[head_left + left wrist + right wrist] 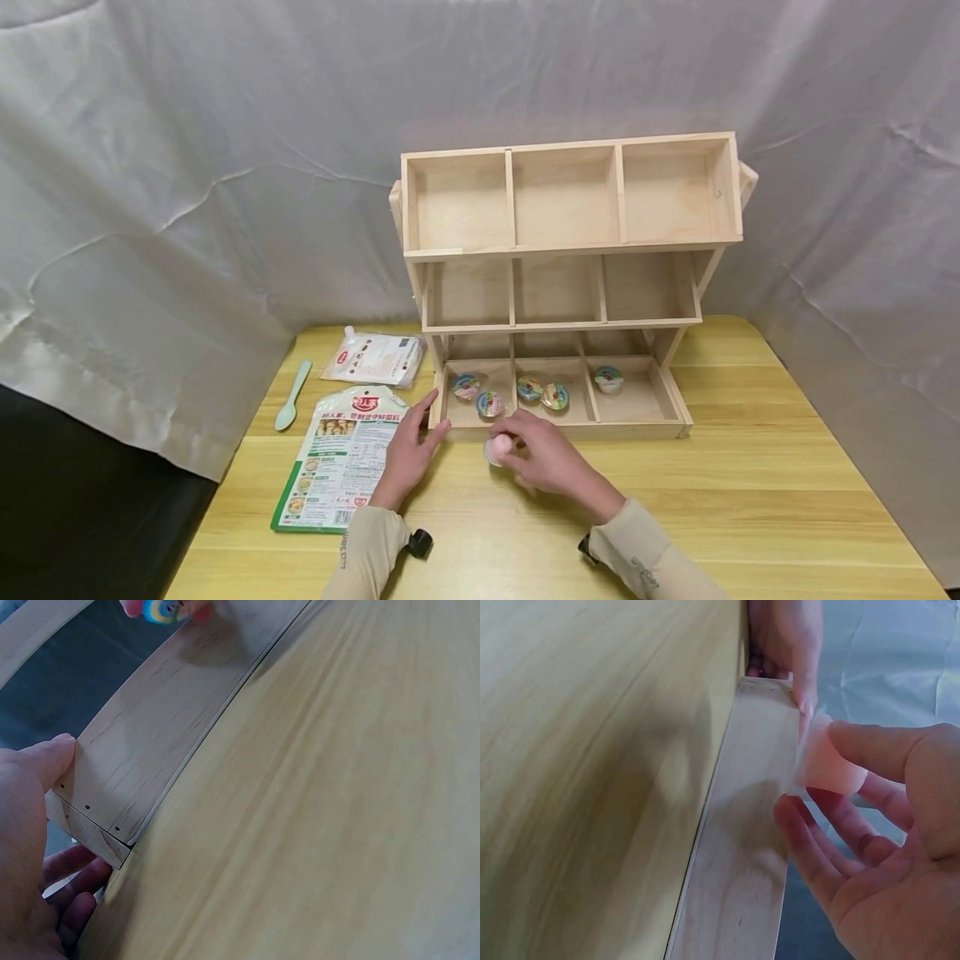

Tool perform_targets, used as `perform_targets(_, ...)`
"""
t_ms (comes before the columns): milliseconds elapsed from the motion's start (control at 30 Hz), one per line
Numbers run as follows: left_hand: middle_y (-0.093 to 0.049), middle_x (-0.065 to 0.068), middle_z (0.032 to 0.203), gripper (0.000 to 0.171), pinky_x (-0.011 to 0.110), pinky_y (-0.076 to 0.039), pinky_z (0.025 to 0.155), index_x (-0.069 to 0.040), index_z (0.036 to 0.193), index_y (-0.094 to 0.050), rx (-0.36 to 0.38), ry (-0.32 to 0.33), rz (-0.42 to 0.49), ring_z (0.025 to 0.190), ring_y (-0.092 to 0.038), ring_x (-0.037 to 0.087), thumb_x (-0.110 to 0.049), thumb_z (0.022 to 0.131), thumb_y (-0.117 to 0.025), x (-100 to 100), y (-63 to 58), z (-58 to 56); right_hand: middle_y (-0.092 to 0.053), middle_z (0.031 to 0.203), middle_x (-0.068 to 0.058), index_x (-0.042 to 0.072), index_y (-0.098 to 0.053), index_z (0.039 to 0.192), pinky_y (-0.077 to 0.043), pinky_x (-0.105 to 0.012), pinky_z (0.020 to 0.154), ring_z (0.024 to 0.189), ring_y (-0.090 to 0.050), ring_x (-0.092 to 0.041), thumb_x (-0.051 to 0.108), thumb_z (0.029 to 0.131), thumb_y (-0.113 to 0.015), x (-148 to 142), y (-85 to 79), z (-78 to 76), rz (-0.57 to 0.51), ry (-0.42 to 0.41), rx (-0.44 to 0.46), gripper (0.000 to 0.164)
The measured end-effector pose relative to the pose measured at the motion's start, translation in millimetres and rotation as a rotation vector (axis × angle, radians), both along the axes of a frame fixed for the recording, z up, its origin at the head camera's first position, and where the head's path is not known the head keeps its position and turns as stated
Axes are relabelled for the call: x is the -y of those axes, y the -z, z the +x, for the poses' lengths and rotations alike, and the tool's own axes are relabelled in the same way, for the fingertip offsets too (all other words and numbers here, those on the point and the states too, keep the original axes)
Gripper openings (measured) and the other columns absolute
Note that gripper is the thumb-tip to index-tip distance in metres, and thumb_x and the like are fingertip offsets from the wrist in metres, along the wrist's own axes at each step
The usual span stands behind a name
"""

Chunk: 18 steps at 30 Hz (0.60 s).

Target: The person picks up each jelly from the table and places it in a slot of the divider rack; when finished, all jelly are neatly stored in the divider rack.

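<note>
My right hand (551, 462) pinches a small pink jelly cup (501, 447) between thumb and fingers, just in front of the bottom tray of a wooden tiered rack (562, 432). In the right wrist view the cup (832, 761) is tipped on its side beside the tray's front board (739, 802). At the tray's left front corner, my left hand (408, 454) holds the wood, its thumb on the front board and its fingers around the side. Several lidded jelly cups lie in the tray: two at left (489, 404), two in the middle (555, 396), one at right (608, 380).
Two upper tiers (566, 200), each with three compartments, rise over the bottom tray. Left of the rack lie a white spouted pouch (375, 358), a green-edged printed packet (345, 458) and a pale green spoon (292, 398). Grey cloth (225, 125) hangs around the wooden table (750, 500).
</note>
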<state>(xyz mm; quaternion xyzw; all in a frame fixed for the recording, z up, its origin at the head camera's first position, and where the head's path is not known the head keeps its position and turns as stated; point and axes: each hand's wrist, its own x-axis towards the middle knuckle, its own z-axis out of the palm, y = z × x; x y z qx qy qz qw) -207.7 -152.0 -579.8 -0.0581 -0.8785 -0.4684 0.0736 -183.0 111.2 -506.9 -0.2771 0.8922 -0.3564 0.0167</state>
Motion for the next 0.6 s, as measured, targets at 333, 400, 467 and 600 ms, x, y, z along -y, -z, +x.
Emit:
perform_targets(333, -0.048, 0.014, 0.158, 0.066, 0.06, -0.033, 0.12, -0.027, 0.16, -0.041, 0.0, 0.002, -0.004, 0.147, -0.044, 0.037, -0.043, 0.101, -0.066, -0.1, 0.9, -0.6, -0.064, 0.111, 0.0, 0.013, -0.072, 0.118, -0.058, -0.02, 0.085, 0.101, -0.063, -0.015, 0.009, 0.092, -0.078, -2.3, -2.6, -2.8, -0.119, 0.036, 0.087, 0.027)
perform_targets(400, -0.048, 0.014, 0.158, 0.066, 0.06, -0.033, 0.12, -0.027, 0.16, -0.041, 0.001, 0.004, -0.005, 0.146, -0.044, 0.037, -0.043, 0.101, -0.065, 0.1, 1.5, -0.8, -0.063, 0.111, 0.0, 0.014, -0.072, 0.118, -0.058, -0.02, 0.084, 0.101, -0.062, -0.015, 0.008, 0.091, -0.078, -3.0, -3.9, -3.2, -0.139, 0.052, 0.097, 0.028)
perform_targets(467, -0.048, 0.014, 0.159, 0.066, 0.061, -0.032, 0.12, -0.027, 0.16, -0.04, 0.001, 0.005, -0.007, 0.147, -0.044, 0.038, -0.043, 0.101, -0.065, 0.3, 1.5, -0.9, -0.064, 0.112, 0.0, 0.015, -0.071, 0.117, -0.058, -0.02, 0.084, 0.101, -0.063, -0.016, 0.008, 0.091, -0.077, -3.9, -5.5, -3.8, -0.154, 0.07, 0.104, 0.028)
perform_targets(600, -0.048, 0.014, 0.159, 0.066, 0.061, -0.032, 0.12, -0.028, 0.16, -0.04, 0.0, 0.007, -0.006, 0.147, -0.044, 0.038, -0.043, 0.101, -0.065, 0.5, 0.7, -0.6, -0.067, 0.115, -0.002, 0.016, -0.068, 0.118, -0.058, -0.022, 0.082, 0.099, -0.065, -0.015, 0.008, 0.092, -0.077, -5.9, -8.1, -5.7, -0.175, 0.106, 0.125, 0.028)
